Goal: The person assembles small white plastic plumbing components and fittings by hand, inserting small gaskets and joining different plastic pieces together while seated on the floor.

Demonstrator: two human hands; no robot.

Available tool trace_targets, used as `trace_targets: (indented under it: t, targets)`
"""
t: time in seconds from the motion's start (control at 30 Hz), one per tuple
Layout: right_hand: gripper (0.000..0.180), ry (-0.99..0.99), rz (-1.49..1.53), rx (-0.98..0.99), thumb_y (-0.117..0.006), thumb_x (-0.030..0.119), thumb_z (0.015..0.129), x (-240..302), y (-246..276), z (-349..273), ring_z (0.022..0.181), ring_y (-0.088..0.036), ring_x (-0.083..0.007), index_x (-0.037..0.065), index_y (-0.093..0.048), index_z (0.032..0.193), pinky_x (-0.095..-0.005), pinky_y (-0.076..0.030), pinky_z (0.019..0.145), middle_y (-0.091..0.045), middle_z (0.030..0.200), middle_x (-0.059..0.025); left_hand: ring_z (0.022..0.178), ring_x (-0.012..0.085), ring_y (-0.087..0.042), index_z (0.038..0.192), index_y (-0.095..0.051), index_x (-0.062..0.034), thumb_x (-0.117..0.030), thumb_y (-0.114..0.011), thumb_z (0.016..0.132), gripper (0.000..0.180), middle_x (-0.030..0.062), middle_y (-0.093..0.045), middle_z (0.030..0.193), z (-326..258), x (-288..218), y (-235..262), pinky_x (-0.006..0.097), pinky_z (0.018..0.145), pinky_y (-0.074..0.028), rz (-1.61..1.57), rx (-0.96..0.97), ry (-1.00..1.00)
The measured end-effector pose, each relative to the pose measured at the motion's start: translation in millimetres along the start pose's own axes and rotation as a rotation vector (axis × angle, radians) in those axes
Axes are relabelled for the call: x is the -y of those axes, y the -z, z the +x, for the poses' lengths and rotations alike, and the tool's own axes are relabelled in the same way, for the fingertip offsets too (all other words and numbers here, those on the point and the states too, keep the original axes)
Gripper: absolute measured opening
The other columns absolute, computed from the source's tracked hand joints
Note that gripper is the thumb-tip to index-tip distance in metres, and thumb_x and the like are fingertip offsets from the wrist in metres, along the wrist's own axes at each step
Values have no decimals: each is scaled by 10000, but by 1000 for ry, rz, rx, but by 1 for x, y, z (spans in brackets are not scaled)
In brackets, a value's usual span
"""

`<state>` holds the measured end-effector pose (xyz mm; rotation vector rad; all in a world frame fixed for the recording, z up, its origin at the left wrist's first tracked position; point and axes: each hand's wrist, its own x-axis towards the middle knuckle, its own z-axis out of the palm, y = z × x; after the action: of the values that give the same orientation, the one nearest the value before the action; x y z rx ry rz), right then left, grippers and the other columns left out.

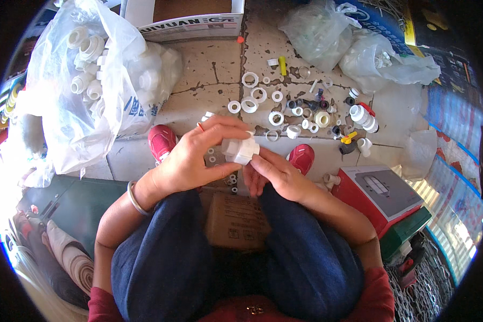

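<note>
1. The left hand (190, 158) is bent like the letter C; its fingers go over the top and its thumb goes under; it has hold of a white plastic fitting (241, 151).
2. The right hand (282, 174) is half curled at the other end of the fitting; its thumb is right by that end, and some fingers tuck under; I cannot tell how tightly it grips.
3. The white plastic fitting is up above the floor, between the two hands and in front of the knees; the left wrist wears a shiny bangle (137, 199).
4. Past the hands, small parts lie about on the tiled floor (198, 70); there are white rings (229, 107), a yellow piece (283, 65), a white valve with a red handle (364, 119) and a part with a yellow handle (348, 138).
5. On the left sits a big see-through bag (64, 145) with many white fittings in it; a white box (193, 29) is at the top, near that bag.
6. A brown box (236, 220) is between the legs; a red and grey box (378, 193) is on the right; metal chains (424, 284) lie behind it, nearer the person.
</note>
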<state>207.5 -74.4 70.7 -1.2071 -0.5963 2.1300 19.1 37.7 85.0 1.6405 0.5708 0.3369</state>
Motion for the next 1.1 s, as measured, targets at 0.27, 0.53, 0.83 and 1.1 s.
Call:
trace_targets:
  t: [0.27,0.53,0.83,1.1]
  targets:
    - [358,260,-288,-71,-386,378,964,9,-2,1,617,-565,-140,42,-437,1076,-265,-444,561,-541,746,-52,1071,275,-529,1149,-522,-24,-55,-734,689,507,142,-508,1168,-6,-11,-4,366,818,-497,-27,-36,41]
    - [438,84,197,131,-319,435,968,18,5,14,684,-586,-128,44,-431,1130,-219,-465,568,-563,839,-73,1019,308,-559,1106,-562,-47,-19,-727,665,472,137,-566,1117,-6,-57,20,364,829,-484,718,-137,-351]
    - [246,72,-541,-900,-607,177,834,-131,152,-16,706,-605,-172,61,-556,1044,-299,-502,626,-615,822,-78,1124,222,-516,1211,-537,-63,21,-569,795,426,101,-553,1204,-38,-67,117,337,864,-460,1333,-1249,-48]
    - [372,163,-1405,-1114,-666,128,723,-115,153,-2,863,-597,-278,148,-559,1078,-368,-494,673,-538,1006,-90,727,239,-618,881,-622,-34,-58,-659,667,218,97,-603,864,0,-25,19,325,668,-526,688,-196,-530]
